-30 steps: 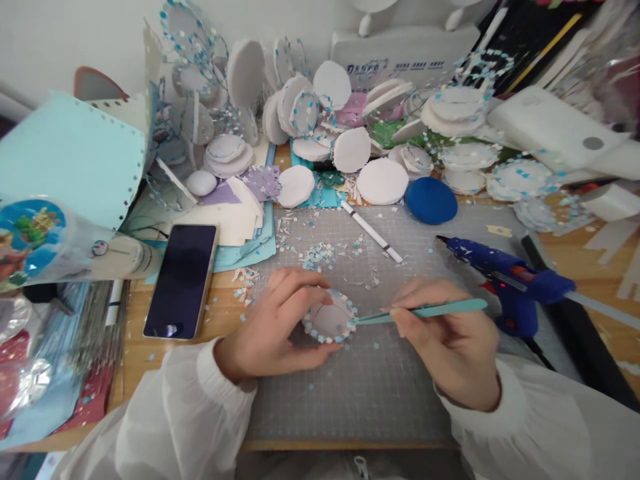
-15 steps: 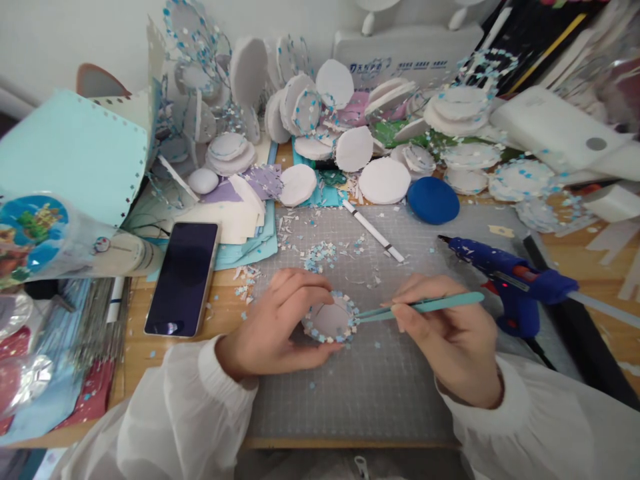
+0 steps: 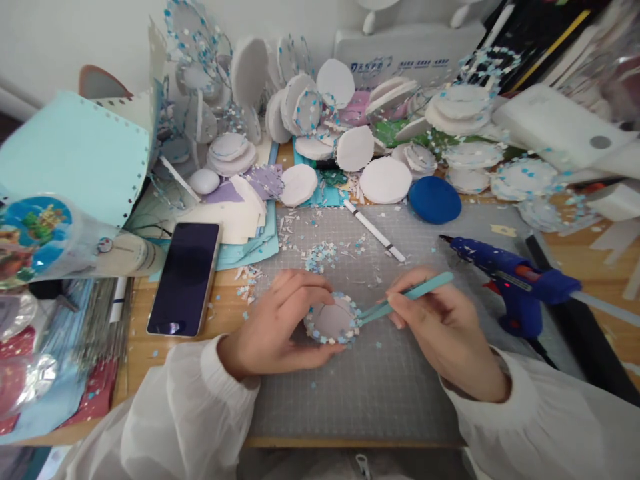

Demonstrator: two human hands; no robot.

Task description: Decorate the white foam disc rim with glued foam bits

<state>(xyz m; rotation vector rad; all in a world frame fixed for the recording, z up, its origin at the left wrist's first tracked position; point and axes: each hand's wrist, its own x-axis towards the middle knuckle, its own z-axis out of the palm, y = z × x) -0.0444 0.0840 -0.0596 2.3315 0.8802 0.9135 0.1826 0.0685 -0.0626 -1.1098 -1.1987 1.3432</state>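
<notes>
My left hand [image 3: 285, 323] curls its thumb and fingers around the edge of a small white disc [image 3: 333, 320], its rim ringed with tiny blue and white paper flowers. Between the thumb and fingers of my right hand [image 3: 435, 320] is a pair of teal tweezers [image 3: 423, 287], whose tips reach the right side of that rim. Whether the tips grip a flower is too small to tell. Loose paper flowers [image 3: 323, 257] lie in a little heap on the grey cutting mat [image 3: 380, 407] just beyond the disc.
A blue glue gun [image 3: 515, 273] rests at the right with a small red light showing. Further back are a white pen [image 3: 375, 230], a blue round lid [image 3: 434, 200] and many white discs [image 3: 385, 180]. At the left lie a phone [image 3: 184, 280] and a tipped plastic cup [image 3: 85, 233].
The back end of the tweezers has swung up and left, so they slant more steeply. My right fingers have shifted slightly toward the disc. My left hand holds nearly still.
</notes>
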